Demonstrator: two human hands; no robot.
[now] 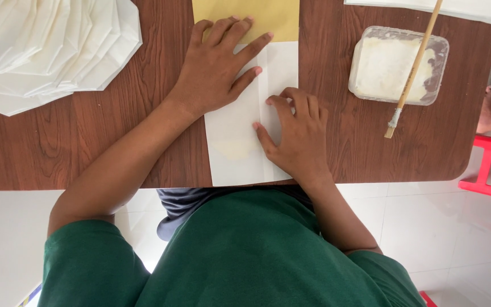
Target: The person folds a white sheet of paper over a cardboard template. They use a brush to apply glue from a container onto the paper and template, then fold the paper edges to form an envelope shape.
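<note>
White paper sheet (pixel 235 142): folded, lying flat on the wooden table (pixel 86 142) at its near edge, directly in front of the person in a green top; a vertical fold line runs down the sheet right of its middle, and a faint damp-looking patch shows low on its left part. Right hand (pixel 294 136): on the right part of the sheet, fingers curled, fingertips pressing along the fold line; it grips nothing. Left hand (pixel 217 68): just beyond, flat and spread wide across the sheet's upper left part, fingertips reaching onto the yellow paper (pixel 245 17) that lies past the sheet's far end, touching or slipped under it; it pins the sheet, holding nothing. Clear plastic tub (pixel 399 65): to the right of the sheet, well apart from it, holding a white paste. Brush (pixel 415 62): wooden handle, laid slantwise across the tub, its tip resting on the table on the near side. Stack of folded white paper pieces (pixel 46 48): far to the left of the sheet, fanned at the table's corner. Further white sheet (pixel 461 7): beyond the tub at the far edge. Risk, as judged: if the left hand lifts or slides while the right presses, the sheet could creep and the crease set crooked; a damp patch could smear or stick layers where not wanted; a sweep of the right arm outward could knock the brush off the tub.
</note>
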